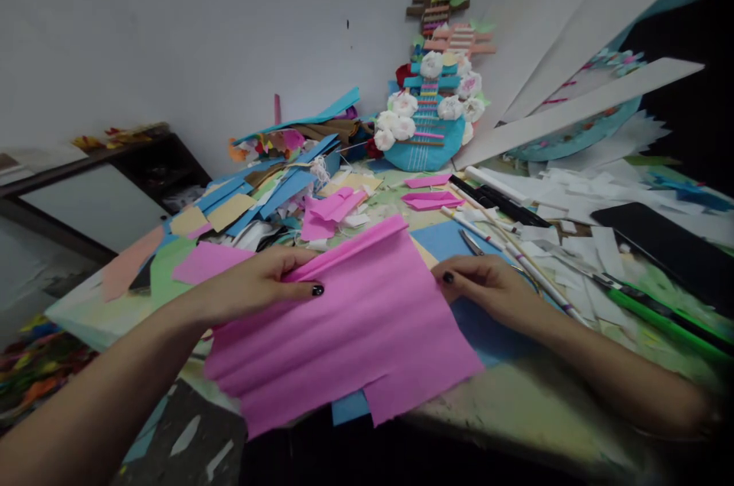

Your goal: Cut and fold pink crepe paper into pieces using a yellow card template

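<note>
A wide sheet of pink crepe paper (pixel 349 325) spans the space between my hands, its far edge folded over and its near edge hanging past the table's front. My left hand (pixel 258 283) grips the folded left side, thumb on top. At the sheet's right edge, my right hand (pixel 493 291) is closed, with thumb and fingertips pinched at the paper. Blue paper (pixel 487 325) lies beneath the sheet and my right hand. Scissors (pixel 471 243) rest just beyond that hand, partly hidden by it.
Pink scraps (pixel 332 211) and blue strips (pixel 290 192) pile up at the back left. A green utility knife (pixel 659 310), a black phone-like slab (pixel 659 241) and white offcuts (pixel 590 264) lie on the right. Paper guitars with white flowers (pixel 427 127) lean against the wall.
</note>
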A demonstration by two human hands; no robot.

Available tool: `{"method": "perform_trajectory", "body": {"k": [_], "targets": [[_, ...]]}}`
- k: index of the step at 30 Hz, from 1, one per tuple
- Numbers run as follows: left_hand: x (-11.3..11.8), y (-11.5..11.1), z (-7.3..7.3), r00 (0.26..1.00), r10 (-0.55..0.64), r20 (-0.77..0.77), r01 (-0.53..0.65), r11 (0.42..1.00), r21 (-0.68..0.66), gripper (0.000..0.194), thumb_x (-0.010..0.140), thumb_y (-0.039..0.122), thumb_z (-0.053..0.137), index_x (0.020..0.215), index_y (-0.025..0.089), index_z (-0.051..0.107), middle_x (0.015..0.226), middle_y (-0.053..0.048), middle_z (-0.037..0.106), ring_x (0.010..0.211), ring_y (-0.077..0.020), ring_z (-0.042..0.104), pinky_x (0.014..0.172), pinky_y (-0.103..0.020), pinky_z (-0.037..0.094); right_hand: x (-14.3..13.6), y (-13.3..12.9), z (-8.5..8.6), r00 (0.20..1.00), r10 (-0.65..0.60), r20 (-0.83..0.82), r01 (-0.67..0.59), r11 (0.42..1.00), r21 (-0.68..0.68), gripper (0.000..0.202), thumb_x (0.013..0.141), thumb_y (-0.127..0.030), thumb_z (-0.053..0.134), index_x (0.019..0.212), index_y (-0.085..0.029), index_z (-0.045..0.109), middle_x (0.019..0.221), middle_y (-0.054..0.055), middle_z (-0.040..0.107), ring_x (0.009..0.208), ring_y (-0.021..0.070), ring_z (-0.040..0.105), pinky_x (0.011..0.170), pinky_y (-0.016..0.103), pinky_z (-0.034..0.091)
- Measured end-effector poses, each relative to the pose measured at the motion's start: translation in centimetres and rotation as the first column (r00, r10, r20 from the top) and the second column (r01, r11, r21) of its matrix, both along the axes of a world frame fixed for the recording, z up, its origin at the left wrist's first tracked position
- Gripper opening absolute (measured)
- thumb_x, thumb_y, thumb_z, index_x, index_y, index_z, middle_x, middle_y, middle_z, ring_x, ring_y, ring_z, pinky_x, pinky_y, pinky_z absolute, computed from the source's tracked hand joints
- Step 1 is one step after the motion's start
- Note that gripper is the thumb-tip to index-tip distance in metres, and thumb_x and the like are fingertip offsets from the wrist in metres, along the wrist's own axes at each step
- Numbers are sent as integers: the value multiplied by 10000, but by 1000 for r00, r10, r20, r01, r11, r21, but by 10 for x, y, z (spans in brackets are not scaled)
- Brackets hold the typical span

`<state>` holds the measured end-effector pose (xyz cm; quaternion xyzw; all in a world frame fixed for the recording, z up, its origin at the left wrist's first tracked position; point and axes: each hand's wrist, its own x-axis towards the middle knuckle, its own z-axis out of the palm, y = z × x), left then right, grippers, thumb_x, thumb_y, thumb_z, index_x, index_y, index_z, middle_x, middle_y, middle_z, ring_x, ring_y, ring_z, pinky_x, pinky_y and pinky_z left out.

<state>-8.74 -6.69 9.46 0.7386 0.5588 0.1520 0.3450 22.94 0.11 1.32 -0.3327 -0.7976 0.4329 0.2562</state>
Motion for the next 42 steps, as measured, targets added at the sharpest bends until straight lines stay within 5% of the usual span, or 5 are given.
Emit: {"method": "perform_trajectory", "body": {"k": [3,8,27,34,42], "targets": [[-9,11,-11,970,-37,-239,39,999,3,190,871,352,502,902,202,615,875,4,637,758,-166,563,675,-245,395,-6,3,-11,977,-148,153,85,931,355,247,888,-340,503,1045,-217,650,1208,84,612,1148,267,517,1026,472,344],[-18,27,-28,951,-25,-307,37,999,33,120,791,293,557,813,181,597,826,-7,610,756,-176,534,693,-269,355,-15,3,-17,928,-228,293,78,891,448,268,789,-361,634,951,-148,638,1206,167,581,1183,356,450,1067,522,273],[-21,29,-30,937,-4,-349,28,998,64,225,754,375,632,883,191,638,891,-37,659,798,-204,569,734,-295,390,-19,48,1,786,-437,438,391,899,197,594,426,-200,814,977,-171,596,881,124,639,764,271,599,564,321,413],[-6,39,-30,931,-34,-363,65,995,73,298,745,380,626,978,196,647,958,-44,672,856,-210,577,764,-293,397,0,49,5,891,-417,181,417,908,38,286,643,-298,716,510,-189,487,528,15,459,519,127,404,500,276,254],[33,79,-31,908,-94,-409,155,981,118,271,736,365,612,918,165,629,951,-69,649,862,-228,579,725,-297,389,18,37,32,818,-455,-352,375,886,-274,301,743,-474,627,792,-197,519,627,-11,408,491,77,300,463,247,277]]}}
